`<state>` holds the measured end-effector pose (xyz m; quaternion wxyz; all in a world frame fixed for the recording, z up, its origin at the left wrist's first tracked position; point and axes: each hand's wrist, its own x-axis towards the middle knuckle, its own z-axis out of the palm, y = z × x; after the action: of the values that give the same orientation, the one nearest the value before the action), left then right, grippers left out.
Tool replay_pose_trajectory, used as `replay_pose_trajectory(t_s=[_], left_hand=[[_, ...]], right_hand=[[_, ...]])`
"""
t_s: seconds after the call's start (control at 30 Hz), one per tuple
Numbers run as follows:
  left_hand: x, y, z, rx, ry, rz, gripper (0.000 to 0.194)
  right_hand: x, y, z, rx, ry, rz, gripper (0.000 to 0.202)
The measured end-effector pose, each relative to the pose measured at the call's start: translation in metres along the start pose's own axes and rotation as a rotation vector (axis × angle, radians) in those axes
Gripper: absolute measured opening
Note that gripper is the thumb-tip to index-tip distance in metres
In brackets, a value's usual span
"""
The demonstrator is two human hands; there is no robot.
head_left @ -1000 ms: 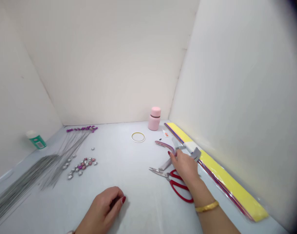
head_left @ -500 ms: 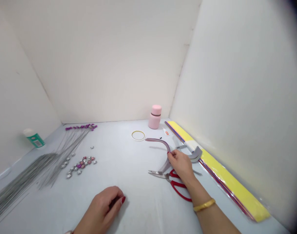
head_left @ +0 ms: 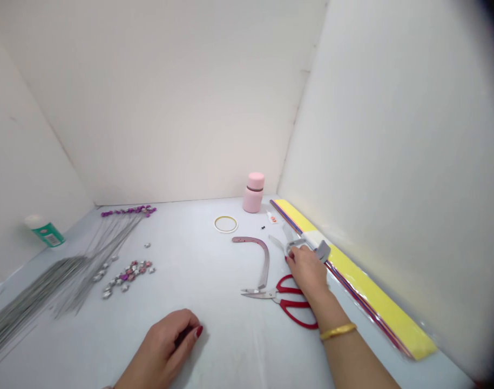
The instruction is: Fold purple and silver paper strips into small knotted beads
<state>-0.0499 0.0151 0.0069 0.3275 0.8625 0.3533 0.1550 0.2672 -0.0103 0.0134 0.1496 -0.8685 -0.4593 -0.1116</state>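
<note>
My right hand reaches over the table's right side, its fingers closed on a pale grey, loop-shaped tool whose kind I cannot make out; the hand hides part of it. Just below and left of that hand lie red-handled scissors with their blades pointing left. A curved pinkish-purple strip lies on the table above the blades. My left hand rests on the table near the front, fingers curled, with nothing seen in it.
At left are a bundle of grey wires, purple-tipped stems, small silver and pink star beads and a green-white tube. At back stand a pink bottle and a roll of tape. Yellow sheets line the right wall.
My right hand has let go of the curved strip, which now lies on the table, and has moved to the pale grey tool. My left hand keeps its place on the table.
</note>
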Motion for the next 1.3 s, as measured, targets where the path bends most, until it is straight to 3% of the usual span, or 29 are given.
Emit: replay_pose_trajectory(t_s=[0.13,0.23,0.4,0.47,0.57,0.63,0.7,0.77,0.87,0.97,1.13,1.3], left_hand=[[0.000,0.001,0.001,-0.010,-0.003,-0.002,0.024],[0.000,0.001,0.001,-0.043,0.020,-0.012,0.025],[0.000,-0.001,0.000,-0.234,0.039,-0.079,0.025],[0.000,-0.003,0.002,-0.371,0.045,-0.109,0.033],[0.001,-0.005,0.003,-0.528,0.087,-0.191,0.034],[0.002,-0.003,0.003,-0.567,0.136,-0.259,0.031],[0.004,0.001,0.000,-0.596,0.214,-0.329,0.031],[0.005,0.005,-0.003,-0.626,0.274,-0.379,0.030],[0.005,0.007,-0.005,-0.620,0.235,-0.365,0.031],[0.005,0.005,-0.003,-0.591,0.191,-0.336,0.032],[0.006,0.004,-0.001,-0.581,0.200,-0.360,0.031],[0.006,0.004,-0.003,-0.557,0.177,-0.320,0.031]], right_hand=[[-0.002,-0.004,-0.011,0.083,0.126,-0.114,0.021],[-0.014,-0.022,-0.018,0.182,0.163,-0.291,0.027],[-0.057,-0.070,-0.017,0.320,0.058,-0.727,0.025],[-0.076,-0.089,-0.016,0.348,-0.004,-0.976,0.021],[-0.091,-0.107,-0.016,0.361,-0.074,-1.254,0.020],[-0.087,-0.108,-0.017,0.407,-0.121,-1.215,0.018],[-0.072,-0.095,-0.021,0.433,-0.171,-0.964,0.018],[-0.052,-0.072,-0.027,0.370,-0.214,-0.697,0.014],[-0.028,-0.031,-0.039,0.187,-0.451,-0.484,0.016],[-0.023,-0.005,-0.044,0.107,-0.557,-0.443,0.017],[-0.028,-0.006,-0.042,0.123,-0.559,-0.476,0.015],[-0.017,0.004,-0.040,0.040,-0.492,-0.357,0.003]])
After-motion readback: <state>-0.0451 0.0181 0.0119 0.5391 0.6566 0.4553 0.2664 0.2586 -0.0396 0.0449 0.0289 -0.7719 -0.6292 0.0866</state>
